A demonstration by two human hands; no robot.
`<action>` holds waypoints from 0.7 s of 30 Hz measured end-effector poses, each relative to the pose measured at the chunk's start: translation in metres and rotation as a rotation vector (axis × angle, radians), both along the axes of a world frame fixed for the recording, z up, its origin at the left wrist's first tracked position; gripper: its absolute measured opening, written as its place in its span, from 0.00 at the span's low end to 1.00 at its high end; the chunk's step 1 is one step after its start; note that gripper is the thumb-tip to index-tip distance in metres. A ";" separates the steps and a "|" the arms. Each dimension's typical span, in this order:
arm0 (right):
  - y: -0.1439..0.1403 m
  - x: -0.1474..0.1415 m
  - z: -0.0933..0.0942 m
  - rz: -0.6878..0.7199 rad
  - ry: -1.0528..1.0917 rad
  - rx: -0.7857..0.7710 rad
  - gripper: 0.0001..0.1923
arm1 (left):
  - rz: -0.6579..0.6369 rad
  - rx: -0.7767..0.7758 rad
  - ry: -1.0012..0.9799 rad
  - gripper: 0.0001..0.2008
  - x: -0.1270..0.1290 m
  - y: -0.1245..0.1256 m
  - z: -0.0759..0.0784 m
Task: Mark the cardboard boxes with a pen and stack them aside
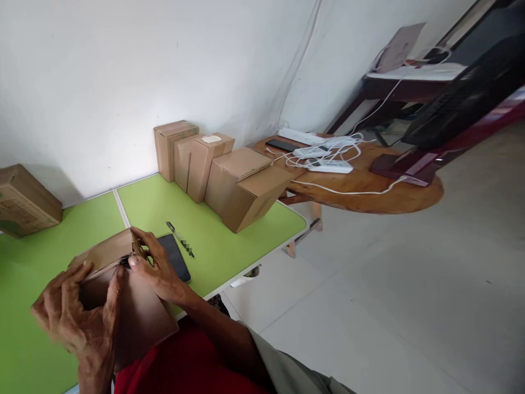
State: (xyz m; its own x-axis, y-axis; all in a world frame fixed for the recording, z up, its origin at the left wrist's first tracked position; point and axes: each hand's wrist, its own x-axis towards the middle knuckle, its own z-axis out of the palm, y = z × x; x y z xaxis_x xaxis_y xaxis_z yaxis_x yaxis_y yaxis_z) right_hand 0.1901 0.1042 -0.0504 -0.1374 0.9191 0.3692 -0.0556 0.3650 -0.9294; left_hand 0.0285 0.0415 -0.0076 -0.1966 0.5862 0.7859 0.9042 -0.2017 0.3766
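Boxes: one box (123, 295) gripped in both hands, left hand (77, 317) clasping its near side, right hand (158, 268) pinching the top edge. Five more boxes (213, 169) stand beyond them (another box (24, 200) far left). Phone (175, 257) and pen (179, 239) lie just right of the right hand on the green table (229, 246), whose edge meets open floor (389, 301).

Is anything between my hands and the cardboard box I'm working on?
Nothing visible. The left hand and right hand both rest directly on the cardboard box; the phone and pen lie beside it on the green table.
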 end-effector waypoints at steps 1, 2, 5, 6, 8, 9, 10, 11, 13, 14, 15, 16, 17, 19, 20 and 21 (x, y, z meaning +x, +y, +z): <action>0.002 0.007 -0.001 0.004 -0.007 0.021 0.39 | 0.000 -0.002 0.005 0.23 0.001 0.000 0.000; 0.005 0.017 -0.002 -0.012 -0.029 0.041 0.36 | -0.002 -0.003 0.017 0.23 0.002 0.000 -0.001; 0.016 0.057 -0.003 -0.199 -0.287 0.001 0.27 | -0.003 0.008 0.045 0.24 0.000 0.003 -0.004; 0.020 0.072 -0.004 -0.268 -0.455 -0.073 0.23 | -0.003 0.016 0.046 0.24 -0.001 0.005 -0.005; 0.026 0.097 -0.008 -0.329 -0.783 -0.256 0.14 | -0.007 0.048 0.049 0.24 -0.003 0.010 -0.007; 0.028 0.106 -0.011 -0.325 -0.895 -0.332 0.11 | -0.010 0.067 0.061 0.23 -0.003 0.012 -0.008; 0.030 0.111 -0.015 -0.313 -0.960 -0.385 0.09 | -0.016 0.083 0.082 0.23 -0.003 0.014 -0.008; 0.031 0.113 -0.019 -0.301 -0.983 -0.415 0.08 | -0.022 0.098 0.106 0.22 -0.003 0.016 -0.008; 0.033 0.109 -0.029 -0.292 -0.994 -0.448 0.07 | -0.034 0.110 0.153 0.22 -0.002 0.017 -0.007; 0.034 0.105 -0.033 -0.292 -0.999 -0.466 0.07 | -0.039 0.109 0.173 0.24 -0.001 0.017 -0.007; 0.035 0.101 -0.037 -0.296 -0.997 -0.482 0.07 | -0.043 0.102 0.192 0.26 0.000 0.016 -0.006; 0.037 0.098 -0.040 -0.303 -0.990 -0.498 0.07 | -0.045 0.092 0.209 0.29 0.000 0.015 -0.005; 0.039 0.096 -0.042 -0.313 -0.978 -0.511 0.07 | -0.046 0.077 0.221 0.33 0.001 0.014 -0.004; 0.043 0.098 -0.043 -0.343 -0.937 -0.536 0.06 | -0.045 0.047 0.236 0.38 0.001 0.012 -0.003; 0.045 0.101 -0.042 -0.363 -0.909 -0.544 0.05 | -0.044 0.035 0.237 0.39 0.001 0.012 -0.003; 0.046 0.105 -0.040 -0.388 -0.874 -0.546 0.05 | -0.042 0.025 0.236 0.40 0.001 0.012 -0.003</action>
